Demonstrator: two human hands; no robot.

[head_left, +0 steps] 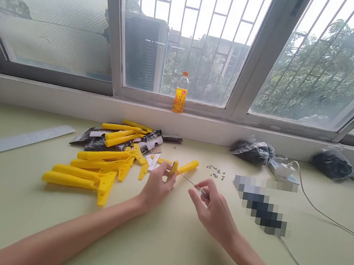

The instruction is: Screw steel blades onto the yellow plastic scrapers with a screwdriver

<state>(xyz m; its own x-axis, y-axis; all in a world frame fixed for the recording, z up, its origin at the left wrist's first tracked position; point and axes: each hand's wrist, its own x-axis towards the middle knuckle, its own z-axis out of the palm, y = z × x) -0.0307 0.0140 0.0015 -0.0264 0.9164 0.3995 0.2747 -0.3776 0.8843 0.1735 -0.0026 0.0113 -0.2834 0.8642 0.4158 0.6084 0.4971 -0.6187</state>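
My left hand (pixel 155 188) is closed round the head of a yellow plastic scraper handle (pixel 189 167), whose rounded grip points away to the right. In my right hand (pixel 215 206) is a screwdriver (pixel 189 180), pinched near its clear handle. Its thin metal shaft reaches left, with the tip at the yellow head; the exact contact point is too small to make out. Several small screws (pixel 215 172) lie scattered beyond my right hand. To the left of my left hand, several more yellow scraper handles (pixel 78 182) rest on the table.
Black and white packaging (pixel 108 145) lies under further yellow handles at the back. A white strip (pixel 17 141) is at far left. A charger (pixel 285 169) with a cable, bagged dark items (pixel 253 151) and a blurred object (pixel 261 206) are right. An orange drink bottle (pixel 180 95) stands on the sill.
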